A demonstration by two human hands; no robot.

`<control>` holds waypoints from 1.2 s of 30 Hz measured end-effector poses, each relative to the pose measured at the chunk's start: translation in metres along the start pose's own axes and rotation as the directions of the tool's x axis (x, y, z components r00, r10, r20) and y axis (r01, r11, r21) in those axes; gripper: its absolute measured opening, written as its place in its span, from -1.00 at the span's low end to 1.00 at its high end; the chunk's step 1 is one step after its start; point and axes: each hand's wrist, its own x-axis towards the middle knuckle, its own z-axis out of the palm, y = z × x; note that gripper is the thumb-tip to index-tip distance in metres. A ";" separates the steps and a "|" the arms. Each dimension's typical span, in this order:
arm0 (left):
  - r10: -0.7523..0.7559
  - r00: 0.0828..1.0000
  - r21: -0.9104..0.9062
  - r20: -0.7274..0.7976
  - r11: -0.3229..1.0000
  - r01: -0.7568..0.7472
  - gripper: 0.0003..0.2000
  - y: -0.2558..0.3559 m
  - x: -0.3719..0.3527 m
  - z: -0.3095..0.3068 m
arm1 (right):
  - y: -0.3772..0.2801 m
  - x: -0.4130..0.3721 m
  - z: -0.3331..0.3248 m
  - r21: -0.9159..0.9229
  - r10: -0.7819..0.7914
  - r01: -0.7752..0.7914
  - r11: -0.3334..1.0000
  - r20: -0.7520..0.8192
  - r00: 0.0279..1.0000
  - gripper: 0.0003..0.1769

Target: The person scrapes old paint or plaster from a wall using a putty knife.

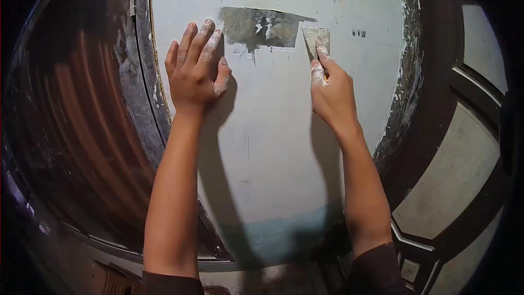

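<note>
At 1 o'clock in the head view, the person's right hand (334, 90) is closed around the handle of a scraper (315, 39), a finger laid along the blade, apparently to guide it, with the blade just beside the right end of a dark patch (238, 27) at 12 o'clock. The white-dusted left hand (192, 79), between 10 and 11, holds nothing and spreads its fingers against the pale wall (273, 109), seemingly as a brace. Scuffed, the wall turns teal at 6 o'clock, between a reddish-brown surface (90, 109) at 9 and a panelled door (436, 186) around 4.
</note>
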 end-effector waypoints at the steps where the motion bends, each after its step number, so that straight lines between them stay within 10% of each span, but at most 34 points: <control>1: -0.004 1.000 0.001 0.010 1.000 0.004 -0.46 0.000 0.000 -0.001 | 0.001 0.000 0.001 0.030 0.000 0.000 1.000 0.007 1.000 -0.66; 36: -0.006 1.000 -0.019 0.011 1.000 0.006 -0.45 0.003 0.001 -0.004 | 0.010 -0.001 0.012 0.202 0.034 -0.008 0.979 -0.123 0.992 -0.80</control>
